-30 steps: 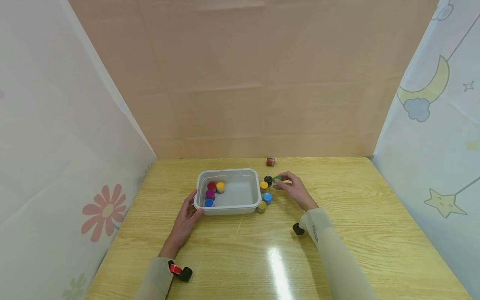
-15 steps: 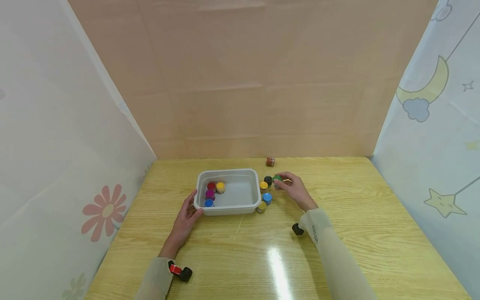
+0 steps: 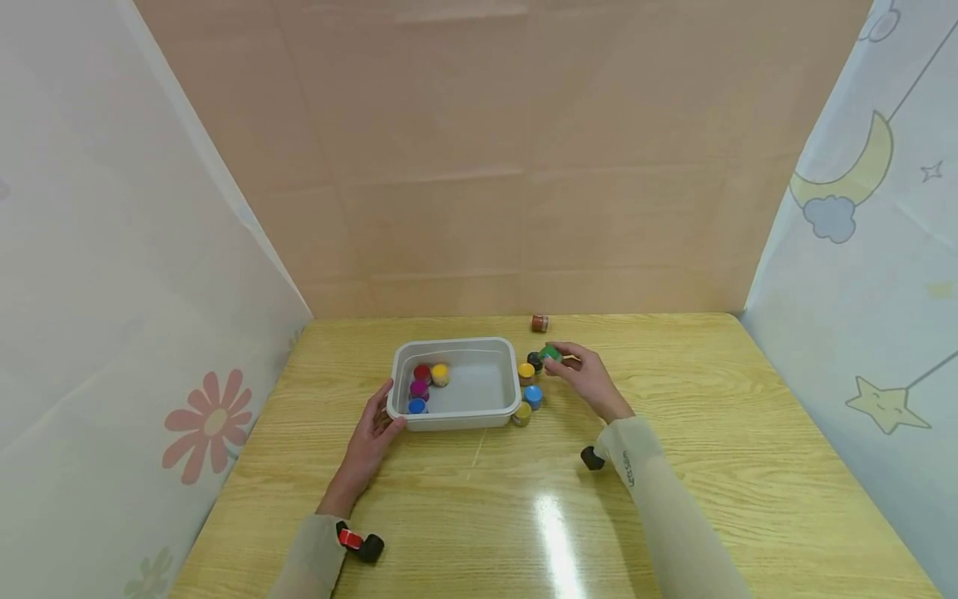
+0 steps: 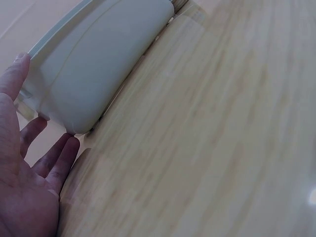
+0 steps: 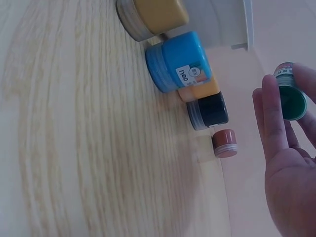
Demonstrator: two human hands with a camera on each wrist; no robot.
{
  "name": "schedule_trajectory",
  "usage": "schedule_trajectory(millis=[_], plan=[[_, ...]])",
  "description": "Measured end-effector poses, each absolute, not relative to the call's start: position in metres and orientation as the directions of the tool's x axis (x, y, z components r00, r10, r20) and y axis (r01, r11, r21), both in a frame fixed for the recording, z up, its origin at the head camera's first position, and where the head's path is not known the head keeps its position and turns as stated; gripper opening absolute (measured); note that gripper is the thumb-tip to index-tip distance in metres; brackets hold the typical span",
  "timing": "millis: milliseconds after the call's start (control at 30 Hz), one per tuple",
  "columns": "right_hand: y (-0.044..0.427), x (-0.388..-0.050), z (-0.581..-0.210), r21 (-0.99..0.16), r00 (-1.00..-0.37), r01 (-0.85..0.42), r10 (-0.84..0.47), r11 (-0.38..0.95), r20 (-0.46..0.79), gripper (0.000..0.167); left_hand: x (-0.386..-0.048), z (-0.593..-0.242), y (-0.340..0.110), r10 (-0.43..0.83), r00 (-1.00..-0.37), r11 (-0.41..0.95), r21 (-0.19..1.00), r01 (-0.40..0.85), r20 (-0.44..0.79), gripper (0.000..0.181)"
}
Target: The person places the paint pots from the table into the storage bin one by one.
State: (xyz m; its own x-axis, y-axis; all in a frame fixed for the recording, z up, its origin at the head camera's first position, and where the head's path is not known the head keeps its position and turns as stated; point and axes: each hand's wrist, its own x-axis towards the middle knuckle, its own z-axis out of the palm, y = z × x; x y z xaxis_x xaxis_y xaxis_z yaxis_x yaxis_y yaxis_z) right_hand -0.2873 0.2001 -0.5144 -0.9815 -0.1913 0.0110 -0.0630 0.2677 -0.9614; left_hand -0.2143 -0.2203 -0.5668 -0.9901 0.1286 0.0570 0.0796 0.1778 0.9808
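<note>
In the head view my right hand (image 3: 587,378) pinches a small green-lidded paint jar (image 3: 550,355) between fingers and thumb. The right wrist view shows this jar (image 5: 293,101) tilted and off the table. At the left end of a white plastic tray (image 3: 471,413), my left hand (image 3: 370,433) holds the near corner, thumb on the rim and fingers against the outer wall. Inside the tray's left part are paint jars with a red lid (image 3: 422,373), yellow lid (image 3: 440,374), magenta lid (image 3: 419,388) and blue lid (image 3: 417,406).
Beside the tray's right end stand a black jar (image 3: 535,361), an orange-yellow jar (image 3: 526,373), a light blue jar (image 3: 533,396) and an ochre jar (image 3: 521,413). A brown jar (image 3: 540,323) lies near the table's back edge. A tan backdrop (image 3: 524,166) rises behind.
The green-lidded jar has risen off the table in my right hand, tilted, and shifted slightly left towards the black jar. My left hand and the tray have stayed put.
</note>
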Motion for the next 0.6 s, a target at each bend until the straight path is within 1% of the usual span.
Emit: schedule_trajectory(millis=[200,400,600], plan=[[0.196,-0.286,-0.509,-0.967,-0.98,-0.067,-0.199,0.247,0.017,0.053,-0.214,-0.566,-0.22,0.127,-0.99,0.179,0.98,0.082,0.059,0.07],[0.19,-0.285,-0.504,-0.971,-0.979,-0.056,-0.205,0.232,0.007,0.052,-0.214,-0.566,-0.22,0.127,-0.99,0.172,0.981,0.087,0.066,0.07],[0.186,-0.284,-0.501,-0.967,-0.978,-0.051,-0.207,0.251,-0.002,0.053,-0.215,-0.566,-0.219,0.128,-0.989,0.159,0.983,0.088,0.068,0.07]])
